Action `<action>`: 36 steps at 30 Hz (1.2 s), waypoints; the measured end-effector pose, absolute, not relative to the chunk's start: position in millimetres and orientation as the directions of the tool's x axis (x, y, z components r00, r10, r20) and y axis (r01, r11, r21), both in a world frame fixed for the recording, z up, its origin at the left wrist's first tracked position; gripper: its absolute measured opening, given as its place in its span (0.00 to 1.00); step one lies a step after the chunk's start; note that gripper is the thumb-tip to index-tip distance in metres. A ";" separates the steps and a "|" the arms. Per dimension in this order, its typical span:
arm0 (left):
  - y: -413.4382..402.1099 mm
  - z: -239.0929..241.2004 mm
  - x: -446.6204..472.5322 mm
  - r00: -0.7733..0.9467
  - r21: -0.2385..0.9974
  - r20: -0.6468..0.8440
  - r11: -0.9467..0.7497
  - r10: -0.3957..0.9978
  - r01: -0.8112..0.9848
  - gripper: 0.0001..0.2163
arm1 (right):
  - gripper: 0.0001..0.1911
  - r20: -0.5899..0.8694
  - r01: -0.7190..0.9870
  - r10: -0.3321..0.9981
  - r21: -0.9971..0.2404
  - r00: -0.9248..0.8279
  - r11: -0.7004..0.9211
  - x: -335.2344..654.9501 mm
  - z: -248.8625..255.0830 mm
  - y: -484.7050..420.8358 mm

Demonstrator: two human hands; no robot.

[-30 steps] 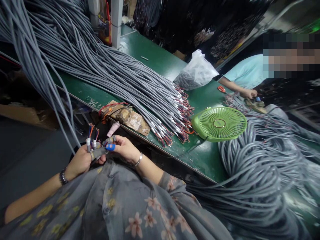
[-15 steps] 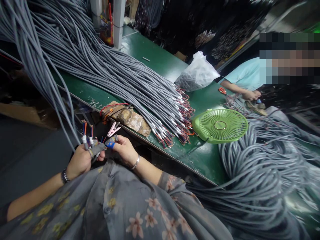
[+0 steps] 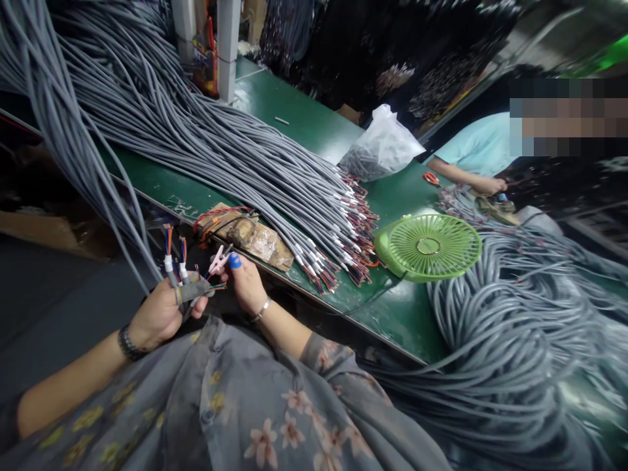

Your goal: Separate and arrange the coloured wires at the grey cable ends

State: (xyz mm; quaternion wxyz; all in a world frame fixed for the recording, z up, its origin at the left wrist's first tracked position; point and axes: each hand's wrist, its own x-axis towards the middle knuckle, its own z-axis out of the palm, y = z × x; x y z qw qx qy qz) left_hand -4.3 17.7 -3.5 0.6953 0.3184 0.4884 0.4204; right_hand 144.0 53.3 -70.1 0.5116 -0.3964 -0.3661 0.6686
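Grey cables (image 3: 171, 279) sit near the lap, grasped by the left hand's (image 3: 159, 313) fingers just below the wire ends (image 3: 169, 241), likely keeping those exposed. Right hand's (image 3: 249, 286) fingers pinch a pink clip (image 3: 216, 261) close by. Cable bundle (image 3: 245, 157) lies ends-together on the counter (image 3: 282, 98), probably for order.

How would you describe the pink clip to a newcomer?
Find the green table, then the brown taped block along its near edge. Just lower left of that block in the picture, by the right hand with its blue-covered fingertip, is the clip. Its pale pink colour separates it from the grey cables.
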 end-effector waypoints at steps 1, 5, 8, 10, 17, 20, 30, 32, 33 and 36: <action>18.6 -4.1 -4.1 0.165 0.853 -0.415 0.446 0.894 -0.270 0.20 | 0.35 -0.187 -0.432 0.963 -0.865 -0.195 -0.255 142.5 -70.8 54.6; 20.0 -6.4 -3.6 0.146 0.841 -0.447 0.470 0.883 -0.268 0.19 | 0.29 -0.301 -0.554 0.903 -0.715 -0.305 -0.426 137.9 -69.2 59.9; 19.9 -6.7 -2.8 0.130 0.834 -0.469 0.486 0.874 -0.262 0.19 | 0.24 -0.325 -0.599 0.901 -0.672 -0.289 -0.435 136.8 -67.2 61.1; 19.8 -6.6 -2.1 0.122 0.827 -0.488 0.502 0.864 -0.251 0.18 | 0.23 -0.341 -0.603 0.893 -0.659 -0.293 -0.450 137.4 -66.1 60.9; 12.2 -8.4 -5.2 0.150 0.844 -0.454 0.478 0.878 -0.245 0.19 | 0.26 -0.400 -0.566 0.831 -0.609 -0.386 -0.556 144.9 -59.0 60.6; 7.8 -6.6 -7.1 0.137 0.860 -0.426 0.447 0.894 -0.246 0.18 | 0.22 -0.381 -0.560 0.849 -0.638 -0.367 -0.528 146.3 -57.6 58.7; 14.4 -1.0 3.7 -0.023 0.851 -0.461 0.435 0.887 -0.294 0.15 | 0.26 -0.264 -0.493 0.941 -0.802 -0.213 -0.337 146.3 -62.3 55.1; 15.3 -2.1 4.0 -0.016 0.851 -0.451 0.424 0.892 -0.309 0.15 | 0.29 -0.198 -0.424 0.974 -0.877 -0.111 -0.226 145.7 -65.9 54.8; 15.5 -2.8 3.8 -0.008 0.852 -0.445 0.420 0.896 -0.313 0.15 | 0.30 -0.168 -0.392 0.983 -0.901 -0.076 -0.185 145.1 -67.6 54.9; 15.2 -4.4 2.5 0.014 0.855 -0.432 0.415 0.902 -0.311 0.14 | 0.33 -0.179 -0.388 0.978 -0.898 -0.110 -0.208 141.8 -70.6 56.3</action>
